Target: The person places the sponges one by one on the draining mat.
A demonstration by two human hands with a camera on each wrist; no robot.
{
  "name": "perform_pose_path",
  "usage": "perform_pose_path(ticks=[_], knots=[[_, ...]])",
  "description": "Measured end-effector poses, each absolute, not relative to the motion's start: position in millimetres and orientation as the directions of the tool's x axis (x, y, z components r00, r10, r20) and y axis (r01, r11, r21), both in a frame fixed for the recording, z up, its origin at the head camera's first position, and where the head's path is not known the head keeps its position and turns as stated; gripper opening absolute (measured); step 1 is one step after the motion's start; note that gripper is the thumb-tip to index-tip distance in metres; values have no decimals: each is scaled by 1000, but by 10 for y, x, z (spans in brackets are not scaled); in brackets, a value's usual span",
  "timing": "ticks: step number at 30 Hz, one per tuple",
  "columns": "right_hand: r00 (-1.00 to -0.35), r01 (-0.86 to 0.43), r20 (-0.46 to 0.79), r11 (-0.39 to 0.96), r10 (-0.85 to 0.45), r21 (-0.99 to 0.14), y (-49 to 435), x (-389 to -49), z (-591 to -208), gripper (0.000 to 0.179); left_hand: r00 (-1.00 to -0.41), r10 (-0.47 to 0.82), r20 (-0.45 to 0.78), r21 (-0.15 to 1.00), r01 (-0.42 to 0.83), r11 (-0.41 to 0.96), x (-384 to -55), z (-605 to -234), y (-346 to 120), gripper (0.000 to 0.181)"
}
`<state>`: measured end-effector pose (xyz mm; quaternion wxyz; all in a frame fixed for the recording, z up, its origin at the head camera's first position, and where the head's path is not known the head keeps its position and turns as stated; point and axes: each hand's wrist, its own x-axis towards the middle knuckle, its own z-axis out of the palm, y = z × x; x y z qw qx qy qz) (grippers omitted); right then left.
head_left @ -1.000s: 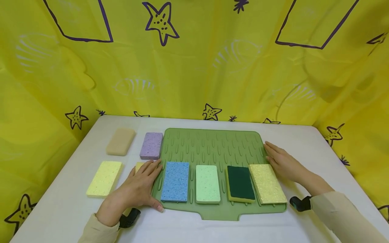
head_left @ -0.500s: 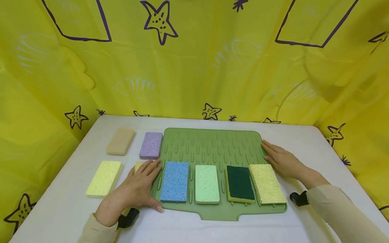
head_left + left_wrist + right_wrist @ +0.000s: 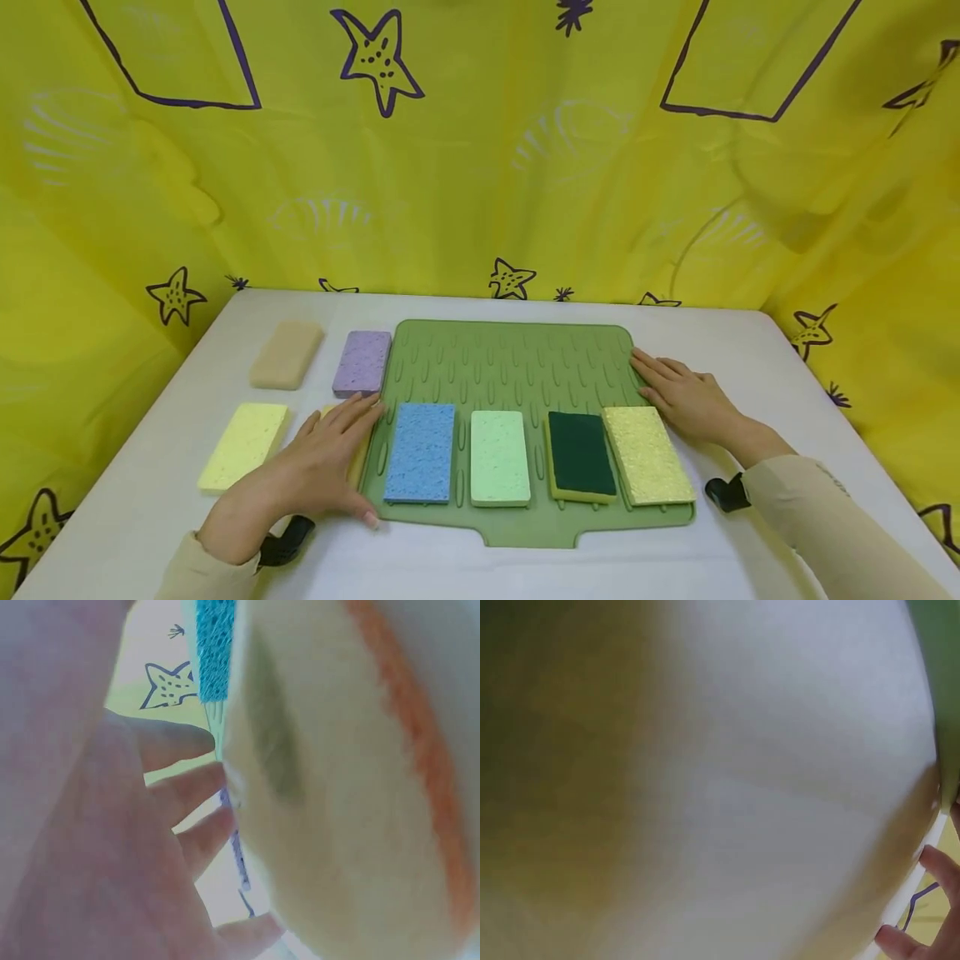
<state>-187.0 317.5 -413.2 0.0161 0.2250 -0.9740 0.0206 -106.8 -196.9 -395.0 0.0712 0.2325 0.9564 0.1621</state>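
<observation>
A green ribbed mat [image 3: 510, 367] lies on the table, bearing a blue sponge [image 3: 422, 452], a mint-green sponge [image 3: 500, 458], a sponge with a dark green scouring face [image 3: 581, 454] and a yellow sponge [image 3: 648, 454] in a row. My left hand [image 3: 318, 471] rests with spread fingers along the mat's left edge, thumb near its front corner. Beneath that hand, a tan sponge [image 3: 358, 454] is mostly covered; a pale block with an orange strip [image 3: 337, 780] looms close in the left wrist view. My right hand [image 3: 686, 402] lies with extended fingers touching the mat's right edge.
Left of the mat, a beige block [image 3: 287, 356] and a purple sponge [image 3: 363, 363] lie toward the back, and a pale yellow sponge [image 3: 245, 447] nearer the front. A yellow patterned curtain [image 3: 465, 183] hangs behind the white table [image 3: 420, 567].
The head view has shifted, moving the whole scene slightly left. My left hand has eased a little away from the mat, baring more of the tan sponge. My right fingertips have moved slightly inward.
</observation>
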Motion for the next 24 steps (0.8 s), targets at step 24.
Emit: perform_pose_path(ticks=[24], knots=[[-915,-401,3,911,-402,-92,3199,-1864,-4155,54,-844,517,-140,297,462,835,-1174,-3806,-2143,119]])
